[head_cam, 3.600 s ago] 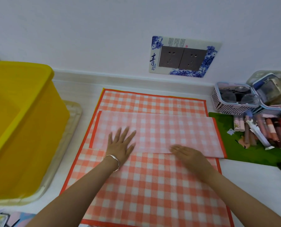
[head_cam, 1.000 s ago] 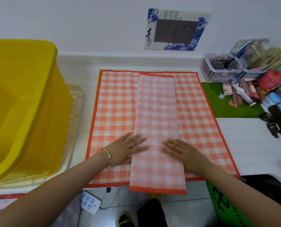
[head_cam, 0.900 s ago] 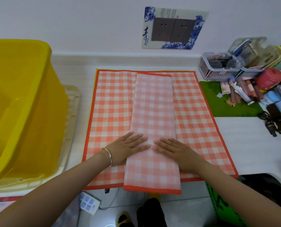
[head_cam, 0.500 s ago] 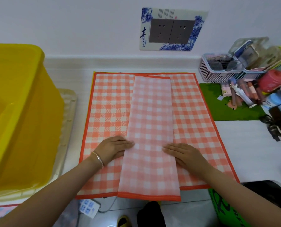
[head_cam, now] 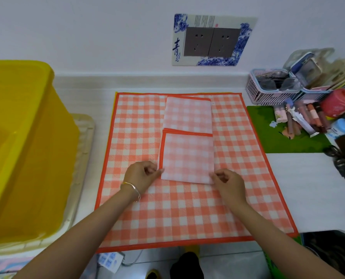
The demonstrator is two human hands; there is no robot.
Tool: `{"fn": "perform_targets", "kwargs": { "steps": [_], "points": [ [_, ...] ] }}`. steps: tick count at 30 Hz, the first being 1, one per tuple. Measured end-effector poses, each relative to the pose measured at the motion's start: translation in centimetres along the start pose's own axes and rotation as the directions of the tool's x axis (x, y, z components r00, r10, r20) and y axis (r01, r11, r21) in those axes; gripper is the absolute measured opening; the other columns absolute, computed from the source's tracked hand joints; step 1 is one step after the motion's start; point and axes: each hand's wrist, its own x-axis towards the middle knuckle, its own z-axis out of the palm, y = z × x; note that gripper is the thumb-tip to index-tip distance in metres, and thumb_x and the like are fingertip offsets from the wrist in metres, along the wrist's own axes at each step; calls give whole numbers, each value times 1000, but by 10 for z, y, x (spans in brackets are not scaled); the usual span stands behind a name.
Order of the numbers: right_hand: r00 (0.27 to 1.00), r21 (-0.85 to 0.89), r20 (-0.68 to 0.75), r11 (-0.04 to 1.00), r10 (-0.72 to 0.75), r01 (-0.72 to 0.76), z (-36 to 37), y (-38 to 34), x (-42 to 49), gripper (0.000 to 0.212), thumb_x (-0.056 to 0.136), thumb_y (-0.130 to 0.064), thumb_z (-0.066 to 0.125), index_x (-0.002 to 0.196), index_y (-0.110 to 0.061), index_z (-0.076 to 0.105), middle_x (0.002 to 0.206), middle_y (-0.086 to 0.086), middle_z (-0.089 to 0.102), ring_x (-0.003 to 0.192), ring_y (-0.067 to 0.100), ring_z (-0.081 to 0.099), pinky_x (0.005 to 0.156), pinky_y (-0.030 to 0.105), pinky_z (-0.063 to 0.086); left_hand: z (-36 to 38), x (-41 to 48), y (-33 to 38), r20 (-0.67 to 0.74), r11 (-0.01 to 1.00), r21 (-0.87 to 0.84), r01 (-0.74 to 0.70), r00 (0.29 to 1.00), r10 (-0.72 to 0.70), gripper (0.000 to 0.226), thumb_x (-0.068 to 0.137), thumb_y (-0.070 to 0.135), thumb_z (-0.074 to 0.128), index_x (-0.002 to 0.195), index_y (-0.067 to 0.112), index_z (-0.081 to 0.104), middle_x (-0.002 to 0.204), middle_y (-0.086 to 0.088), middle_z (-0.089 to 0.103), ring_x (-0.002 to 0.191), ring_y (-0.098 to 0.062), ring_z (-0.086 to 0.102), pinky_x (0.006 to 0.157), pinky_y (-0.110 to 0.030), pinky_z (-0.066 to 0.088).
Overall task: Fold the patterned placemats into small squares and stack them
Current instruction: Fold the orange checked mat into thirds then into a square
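A pale orange-checked placemat [head_cam: 188, 156], folded into a narrow strip, lies on a larger flat orange-checked placemat [head_cam: 248, 178]. The strip's near end is folded up over itself, its orange edge lying across the strip's middle. My left hand [head_cam: 142, 175] pinches the near left corner of the fold. At the near right corner my right hand [head_cam: 229, 181] pinches the fold with curled fingers. A yellow edge peeks out beneath the big mat's far left corner.
A large yellow plastic bin [head_cam: 22, 150] stands on a clear lid at the left. A green mat [head_cam: 276, 141] with several cosmetics and a white basket [head_cam: 268, 91] crowd the right. A wall socket [head_cam: 212, 42] is behind. A power strip [head_cam: 111, 260] lies on the floor.
The long strip's near end, which hung over the table edge, has been folded up onto itself. Both hands went from lying flat on the strip to pinching the new fold's corners.
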Motion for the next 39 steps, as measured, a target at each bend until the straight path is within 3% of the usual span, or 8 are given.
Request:
{"fn": "perform_targets", "kwargs": {
  "steps": [9,13,16,19,22,30,36,39],
  "points": [
    [996,-46,-83,999,16,-20,3,-9,-8,7,87,-28,64,86,-23,58,85,-9,61,77,8,57,80,32,55,0,-15,13,39,965,261,18,999,-29,22,83,40,65,88,21,55,76,8,58,70,-12,56,63,-20,46],
    [952,-209,-74,938,-297,277,5,-9,-22,31,95,-38,49,122,-24,51,128,-9,50,113,5,45,99,20,34,6,-26,4,157,639,550,-538,818,554,39,92,39,46,127,23,52,122,0,59,111,-24,57,92,-38,50],
    [840,-385,274,747,-469,543,9,-5,-37,53,98,-49,22,146,-27,26,150,-17,18,140,0,11,114,23,4,16,-37,-14,431,365,595,-716,668,606,51,98,48,21,141,25,35,147,0,38,136,-24,34,112,-46,28],
    [764,-425,454,642,-458,638,18,-1,-45,52,99,-44,16,148,-30,7,154,-14,-2,141,-2,-13,114,21,-13,22,-40,-23,499,376,613,-694,710,497,58,98,53,12,146,24,25,151,-1,29,140,-25,25,109,-43,16],
    [713,-476,546,537,-440,696,25,5,-49,54,101,-46,11,150,-23,10,155,-6,6,145,9,-1,115,26,-8,23,-38,-26,531,410,607,-681,731,428,58,97,54,12,147,26,19,153,-1,25,141,-26,21,109,-42,14],
    [721,-501,608,543,-333,674,12,10,-45,63,88,-58,-10,145,-32,-11,152,-14,-18,137,-3,-23,112,23,-20,17,-37,-29,553,440,579,-686,728,405,58,98,52,5,149,26,9,156,2,11,144,-22,8,118,-39,7],
    [770,-569,577,541,-273,619,-29,33,-33,64,87,-60,-13,145,-34,-10,152,-17,-16,138,-3,-20,111,21,-18,-9,-36,-44,543,493,582,-647,760,357,60,94,56,-3,148,31,-2,155,9,-5,143,-16,-7,116,-40,-5],
    [779,-580,515,524,-357,624,-29,26,-29,64,94,-57,2,147,-27,22,153,-8,18,143,10,16,117,35,7,-10,-35,-38,545,522,562,-642,762,350,61,91,58,-3,147,33,1,154,11,-3,143,-15,-6,115,-40,-5]
  ]
}}
